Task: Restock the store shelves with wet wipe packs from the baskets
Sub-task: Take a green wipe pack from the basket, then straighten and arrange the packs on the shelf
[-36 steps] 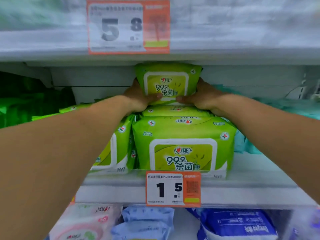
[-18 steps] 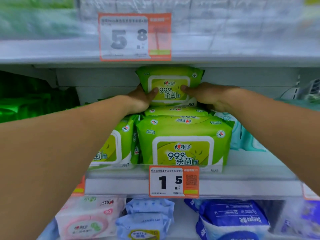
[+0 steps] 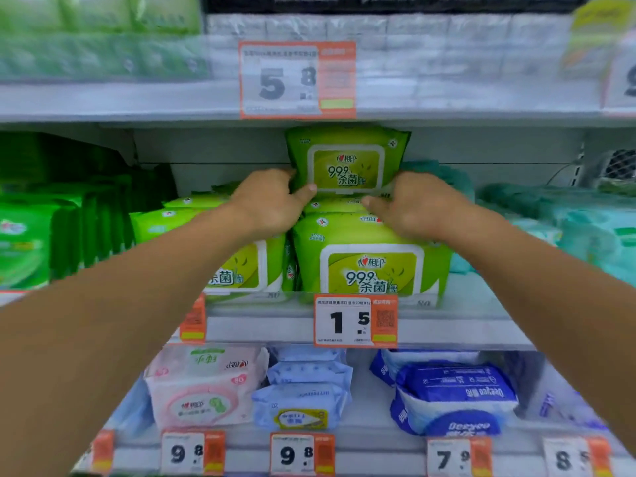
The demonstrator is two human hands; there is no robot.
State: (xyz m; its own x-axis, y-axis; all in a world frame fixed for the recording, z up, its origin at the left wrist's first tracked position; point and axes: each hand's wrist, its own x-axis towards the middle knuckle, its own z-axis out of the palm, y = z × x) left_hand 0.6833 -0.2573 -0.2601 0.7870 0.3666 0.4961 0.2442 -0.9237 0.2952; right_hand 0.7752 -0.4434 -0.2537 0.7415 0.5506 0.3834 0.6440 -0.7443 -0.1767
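Observation:
A green wet wipe pack point(image 3: 346, 163) stands upright on top of a stack of like packs, just under the upper shelf. My left hand point(image 3: 272, 201) grips its lower left edge, thumb on the front. My right hand point(image 3: 416, 208) holds its lower right corner, thumb lying along the flat pack beneath. In front stands a large green pack point(image 3: 371, 266), with another green pack point(image 3: 241, 270) to its left, partly hidden by my left forearm. No basket is in view.
The middle shelf's front edge point(image 3: 275, 328) carries a 1.5 price tag point(image 3: 354, 320). Darker green packs point(image 3: 41, 235) fill the left, teal packs point(image 3: 585, 228) the right. Pink, pale blue and dark blue packs lie on the shelf below. The upper shelf point(image 3: 137, 101) hangs close overhead.
Both hands have slid down to the upright pack's lower edge, and the right thumb has left its front. The pack stays on the stack. My view has tilted down slightly.

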